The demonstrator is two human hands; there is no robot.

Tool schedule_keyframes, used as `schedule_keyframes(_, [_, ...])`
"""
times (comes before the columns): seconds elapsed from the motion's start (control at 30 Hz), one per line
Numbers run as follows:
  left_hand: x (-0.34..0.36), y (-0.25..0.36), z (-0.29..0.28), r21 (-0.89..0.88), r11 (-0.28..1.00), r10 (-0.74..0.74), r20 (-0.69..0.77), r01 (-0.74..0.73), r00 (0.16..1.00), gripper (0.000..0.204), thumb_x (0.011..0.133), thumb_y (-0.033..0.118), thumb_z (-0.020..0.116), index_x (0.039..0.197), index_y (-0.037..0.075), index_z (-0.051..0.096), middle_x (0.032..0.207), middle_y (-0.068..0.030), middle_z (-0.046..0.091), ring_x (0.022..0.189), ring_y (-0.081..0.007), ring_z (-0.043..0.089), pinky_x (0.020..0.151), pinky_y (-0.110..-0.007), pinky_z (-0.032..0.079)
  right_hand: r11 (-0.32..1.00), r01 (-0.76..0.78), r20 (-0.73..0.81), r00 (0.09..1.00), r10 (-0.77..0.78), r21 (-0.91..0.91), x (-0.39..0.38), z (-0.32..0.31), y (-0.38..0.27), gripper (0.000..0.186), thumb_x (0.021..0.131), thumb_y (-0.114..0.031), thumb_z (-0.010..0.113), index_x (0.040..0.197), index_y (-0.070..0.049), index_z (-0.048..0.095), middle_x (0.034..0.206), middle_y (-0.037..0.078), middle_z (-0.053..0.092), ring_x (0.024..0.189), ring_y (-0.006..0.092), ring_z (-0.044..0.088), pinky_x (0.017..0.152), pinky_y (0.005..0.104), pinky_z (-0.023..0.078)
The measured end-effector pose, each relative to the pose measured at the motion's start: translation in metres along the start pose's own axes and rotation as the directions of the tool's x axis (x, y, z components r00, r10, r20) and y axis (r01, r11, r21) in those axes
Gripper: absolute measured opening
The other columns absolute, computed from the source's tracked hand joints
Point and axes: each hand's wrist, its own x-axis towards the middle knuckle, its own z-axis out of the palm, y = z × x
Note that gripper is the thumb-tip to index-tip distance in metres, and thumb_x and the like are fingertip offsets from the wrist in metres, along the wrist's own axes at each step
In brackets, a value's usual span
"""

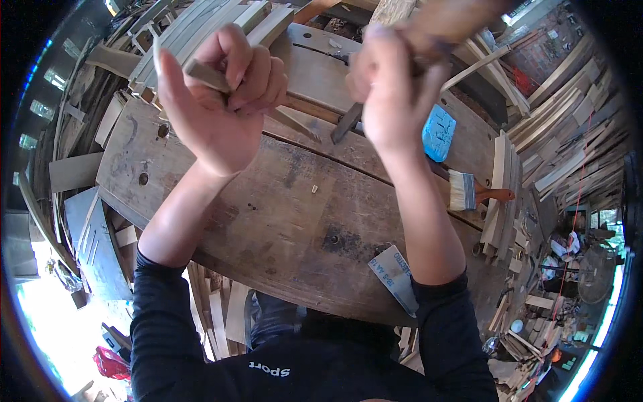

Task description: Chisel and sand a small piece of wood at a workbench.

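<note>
A: What does each hand hold?

B: The left hand (218, 100) is closed around a thin wooden strip (204, 74), raised above the workbench (268, 214). The right hand (395, 87) is clenched on a wooden handle (449, 20); a dark blade (347, 122) points down below it.

A: And what is on the bench?

B: A paintbrush (472, 193) lies at the right edge, a blue block (439, 132) just above it, and a sheet of sandpaper (396, 273) overhangs the near edge. Stacked slats (502, 194) stand beside the brush.
</note>
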Motion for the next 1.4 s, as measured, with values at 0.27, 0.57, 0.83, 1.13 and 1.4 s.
schedule_keyframes(0.27, [-0.002, -0.004, -0.007, 0.074, 0.987, -0.15, 0.099, 0.143, 0.984, 0.055, 0.094, 0.06, 0.031, 0.063, 0.015, 0.03, 0.052, 0.003, 0.024, 0.051, -0.0119, 0.019, 0.052, -0.031, 0.02, 0.907, -0.303, -0.039, 0.944, 0.328, 0.291, 0.022, -0.016, -0.045, 0.026, 0.091, -0.022, 0.049, 0.069, -0.013, 0.038, 0.049, -0.005, 0.027, 0.042, 0.0064, 0.02, 0.042, 0.0246, 0.016])
schedule_keyframes(0.57, [-0.008, -0.005, 0.002, 0.125, 0.985, -0.127, 0.025, 0.123, 0.992, 0.057, 0.093, 0.063, 0.028, 0.065, 0.014, 0.03, 0.054, 0.0028, 0.025, 0.052, -0.0118, 0.02, 0.053, -0.031, 0.019, 0.935, -0.119, 0.087, 0.992, 0.095, 0.335, 0.028, -0.029, -0.068, 0.027, 0.094, -0.022, 0.043, 0.069, -0.014, 0.042, 0.051, -0.005, 0.031, 0.045, 0.0066, 0.024, 0.044, 0.0233, 0.019])
schedule_keyframes(0.83, [-0.011, -0.009, -0.001, 0.045, 0.992, -0.117, -0.043, 0.119, 0.992, 0.057, 0.092, 0.064, 0.026, 0.065, 0.014, 0.03, 0.054, 0.0028, 0.023, 0.051, -0.0122, 0.019, 0.052, -0.031, 0.018, 0.98, -0.158, -0.018, 0.987, 0.162, 0.124, 0.007, 0.005, -0.005, 0.029, 0.081, -0.012, 0.056, 0.059, -0.009, 0.038, 0.05, -0.003, 0.033, 0.039, 0.0072, 0.029, 0.041, 0.0255, 0.02])
schedule_keyframes(1.13, [-0.011, -0.006, 0.002, 0.096, 0.986, -0.138, -0.005, 0.138, 0.99, 0.064, 0.086, 0.074, 0.029, 0.062, 0.015, 0.028, 0.055, 0.0033, 0.023, 0.052, -0.0113, 0.018, 0.051, -0.031, 0.017, 0.933, -0.208, 0.069, 0.978, 0.196, 0.295, 0.041, -0.034, -0.053, 0.03, 0.091, -0.017, 0.048, 0.064, -0.016, 0.036, 0.049, -0.006, 0.028, 0.041, 0.0062, 0.022, 0.042, 0.0244, 0.017])
schedule_keyframes(1.4, [-0.013, -0.004, 0.003, 0.026, 0.982, -0.187, -0.043, 0.188, 0.982, 0.063, 0.088, 0.072, 0.029, 0.062, 0.014, 0.029, 0.054, 0.0034, 0.022, 0.051, -0.0114, 0.017, 0.05, -0.031, 0.017, 0.981, -0.153, -0.079, 0.983, 0.163, 0.118, 0.004, 0.022, -0.031, 0.025, 0.083, -0.001, 0.055, 0.063, -0.008, 0.042, 0.048, -0.003, 0.038, 0.038, 0.008, 0.034, 0.04, 0.0269, 0.026])
